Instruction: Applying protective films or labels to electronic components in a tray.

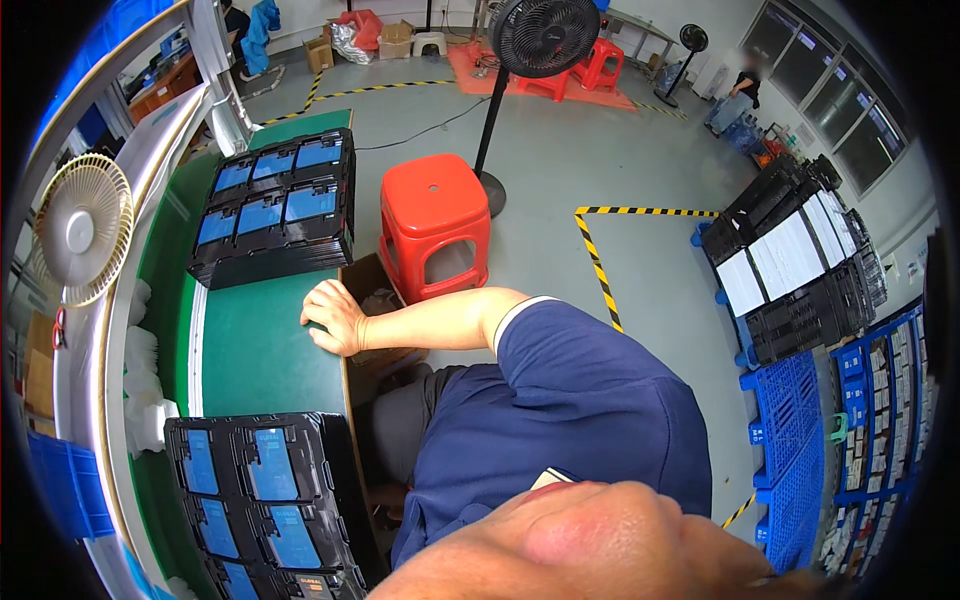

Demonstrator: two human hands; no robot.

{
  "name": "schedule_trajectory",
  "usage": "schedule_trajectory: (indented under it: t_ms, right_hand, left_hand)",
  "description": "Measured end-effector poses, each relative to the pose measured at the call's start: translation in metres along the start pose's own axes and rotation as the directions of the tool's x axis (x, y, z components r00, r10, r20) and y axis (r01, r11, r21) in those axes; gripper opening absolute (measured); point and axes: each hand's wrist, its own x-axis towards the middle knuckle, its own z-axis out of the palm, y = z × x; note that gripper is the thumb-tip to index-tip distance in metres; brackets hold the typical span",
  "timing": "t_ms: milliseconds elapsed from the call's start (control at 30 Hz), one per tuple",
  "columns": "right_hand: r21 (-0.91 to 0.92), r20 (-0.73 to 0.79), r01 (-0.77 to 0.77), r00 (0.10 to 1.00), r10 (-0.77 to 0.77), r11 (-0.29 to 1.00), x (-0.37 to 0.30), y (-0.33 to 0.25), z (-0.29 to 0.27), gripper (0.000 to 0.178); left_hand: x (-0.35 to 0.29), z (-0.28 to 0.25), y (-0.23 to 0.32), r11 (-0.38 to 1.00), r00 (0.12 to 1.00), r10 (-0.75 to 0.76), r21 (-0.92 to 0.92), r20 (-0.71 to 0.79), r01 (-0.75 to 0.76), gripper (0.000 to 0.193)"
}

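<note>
My right hand (pixel 335 318) rests on the green tabletop (pixel 265 350) by its edge. Its fingers are apart and slightly bent, with nothing in them. Just beyond it stands a stack of black plastic trays (pixel 272 200), whose top tray holds several flat blue rectangular pieces in compartments. A second black tray stack (pixel 265 500) with similar blue pieces is at the near end of the table. A dim patch of skin low beside that stack seems to be my left hand (pixel 388 498); its fingers cannot be made out.
A red plastic stool (pixel 435 215) stands beside the table, near a tall black fan (pixel 545 35). A white fan (pixel 82 230) is at the left. Black trays (pixel 800 260) are piled at the right, near a blue pallet (pixel 790 440). A person (pixel 738 95) stands far off.
</note>
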Motion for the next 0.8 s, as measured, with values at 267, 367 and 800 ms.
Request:
schedule_trajectory:
  t_ms: [267,367,800]
  right_hand:
    - [0.008,-0.011,-0.002,1.000,0.002,1.000,0.000,0.000,0.001,0.022]
    - [0.019,-0.018,0.002,1.000,-0.002,1.000,0.001,-0.001,0.001,0.022]
    - [0.024,-0.028,-0.001,1.000,0.002,1.000,0.000,0.001,0.001,0.021]
  left_hand:
    - [0.002,0.003,-0.005,0.997,0.999,0.020,0.075,-0.049,-0.016,0.070]
    - [0.000,0.000,-0.011,0.999,1.000,-0.004,0.039,-0.011,0.004,0.067]
    - [-0.002,0.002,-0.010,0.999,0.998,0.053,0.013,-0.026,-0.052,0.058]
